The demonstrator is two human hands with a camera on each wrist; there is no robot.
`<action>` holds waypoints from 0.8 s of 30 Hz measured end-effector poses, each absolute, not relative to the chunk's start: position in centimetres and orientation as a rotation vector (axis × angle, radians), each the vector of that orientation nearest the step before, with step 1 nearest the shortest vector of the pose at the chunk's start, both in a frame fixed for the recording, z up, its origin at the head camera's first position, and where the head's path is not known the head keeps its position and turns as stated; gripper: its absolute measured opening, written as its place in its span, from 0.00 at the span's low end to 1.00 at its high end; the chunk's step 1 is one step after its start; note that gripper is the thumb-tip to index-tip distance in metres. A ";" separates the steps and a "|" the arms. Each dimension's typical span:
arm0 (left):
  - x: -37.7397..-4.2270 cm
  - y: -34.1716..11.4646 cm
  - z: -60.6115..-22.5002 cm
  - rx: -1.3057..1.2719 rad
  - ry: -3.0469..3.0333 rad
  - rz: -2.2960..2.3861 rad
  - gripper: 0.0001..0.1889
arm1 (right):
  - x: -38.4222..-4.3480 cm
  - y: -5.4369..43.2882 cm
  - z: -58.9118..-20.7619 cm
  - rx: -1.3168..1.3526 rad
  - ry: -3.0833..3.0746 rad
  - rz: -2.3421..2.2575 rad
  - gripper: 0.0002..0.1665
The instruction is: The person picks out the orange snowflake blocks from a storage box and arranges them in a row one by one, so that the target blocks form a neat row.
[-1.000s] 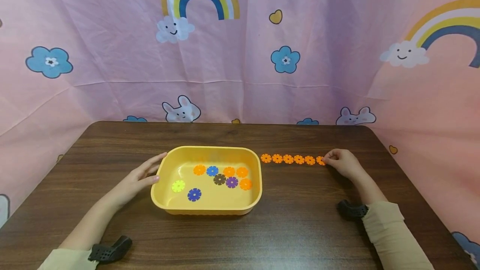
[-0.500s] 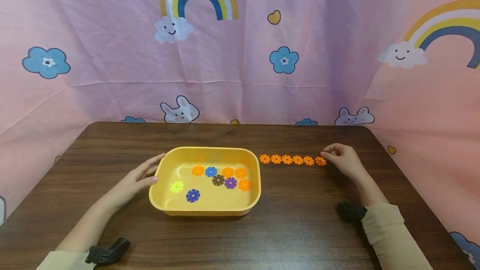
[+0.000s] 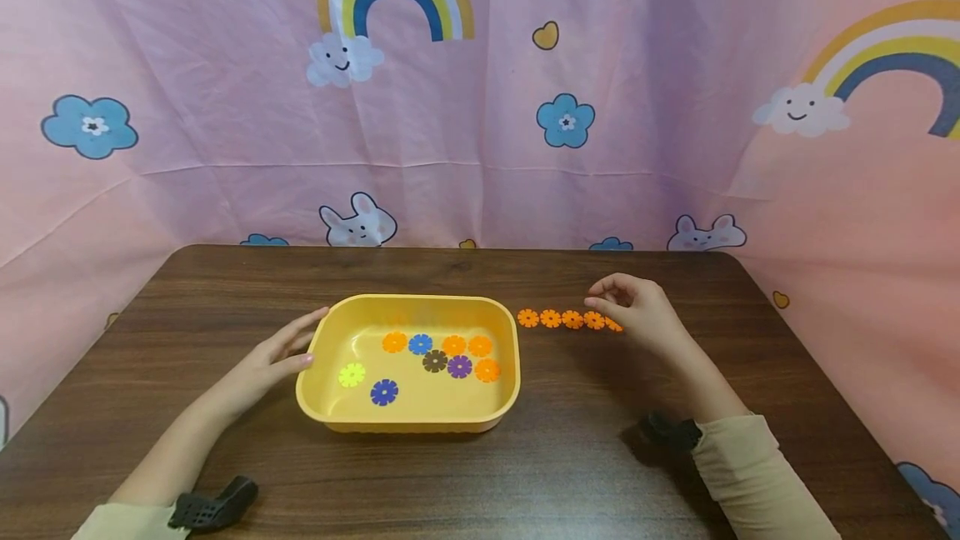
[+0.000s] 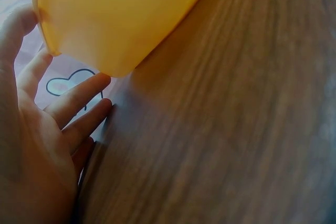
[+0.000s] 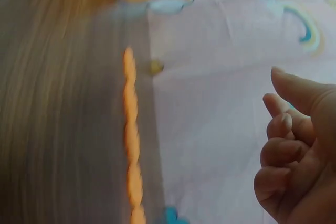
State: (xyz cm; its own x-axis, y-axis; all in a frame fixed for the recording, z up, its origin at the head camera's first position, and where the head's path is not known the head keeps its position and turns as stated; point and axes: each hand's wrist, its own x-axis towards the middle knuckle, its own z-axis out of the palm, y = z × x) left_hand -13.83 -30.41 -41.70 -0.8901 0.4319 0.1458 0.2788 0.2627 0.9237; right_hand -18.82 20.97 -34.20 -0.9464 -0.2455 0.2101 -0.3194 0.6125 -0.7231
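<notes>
A yellow plastic tub (image 3: 408, 423) stands on the table. My left hand (image 3: 258, 369) rests at its left end; in the left wrist view its fingers (image 4: 79, 95) are spread, with tips against the tub's wall. Inside lie several notched flower-shaped discs: orange (image 3: 394, 342), light blue (image 3: 420, 344), brown (image 3: 435, 361), purple (image 3: 460, 367), yellow-green (image 3: 352, 375) and dark blue (image 3: 384, 392). Right of the tub runs a row of orange discs (image 3: 551, 318). Over the row's right end hovers my right hand (image 3: 637, 315), holding nothing, hiding part of it; its fingers (image 5: 281, 153) curl loosely.
The dark wooden table (image 3: 585, 457) ends at a back edge against a pink curtain (image 3: 495, 123) printed with rainbows and flowers. A black wrist band (image 3: 213, 507) shows by the left sleeve, another black band (image 3: 671, 432) by the right.
My right hand has let go of the disc at the row's right end, lifted, and moved left over the row. The left hand stays at the tub.
</notes>
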 end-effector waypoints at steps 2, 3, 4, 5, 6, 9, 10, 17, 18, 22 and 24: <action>-13.8 -30.4 -41.6 0.682 2.381 1.702 0.30 | -18.3 19.8 -33.7 0.517 -2.734 1.287 0.14; -13.7 -30.3 -41.6 0.683 2.381 1.704 0.30 | -18.1 19.2 -33.5 0.537 -2.724 1.298 0.13; -13.7 -30.3 -41.5 0.683 2.381 1.706 0.30 | -17.9 18.5 -33.3 0.565 -2.713 1.308 0.13; -13.7 -30.3 -41.5 0.682 2.381 1.707 0.30 | -17.6 17.9 -33.1 0.597 -2.699 1.314 0.12; -13.7 -30.3 -41.4 0.680 2.383 1.707 0.30 | -17.5 17.3 -33.0 0.627 -2.683 1.324 0.11; -13.6 -30.4 -41.4 0.671 2.385 1.706 0.30 | -16.9 15.4 -32.7 0.716 -2.644 1.353 0.10; -13.6 -30.4 -41.4 0.669 2.386 1.705 0.30 | -16.8 14.9 -32.7 0.745 -2.634 1.360 0.10; -13.6 -30.3 -41.5 0.675 2.396 1.697 0.30 | -16.4 11.3 -32.9 0.864 -2.626 1.373 0.10; -13.6 -30.3 -41.4 0.676 2.395 1.697 0.30 | -16.4 10.9 -33.0 0.889 -2.627 1.367 0.10; -13.6 -30.3 -41.4 0.683 2.379 1.709 0.30 | -16.3 9.4 -33.3 0.968 -2.650 1.350 0.10; -13.6 -30.3 -41.4 0.691 2.369 1.716 0.30 | -16.3 8.8 -33.5 1.003 -2.668 1.337 0.11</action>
State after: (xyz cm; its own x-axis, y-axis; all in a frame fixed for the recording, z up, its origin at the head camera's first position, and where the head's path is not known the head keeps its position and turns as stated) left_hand -13.64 -30.29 -41.38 -0.8855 0.4381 0.1546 0.2834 0.2455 0.9271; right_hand -16.33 8.82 -33.53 -0.7969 -0.5431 0.2644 -0.5369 0.4363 -0.7220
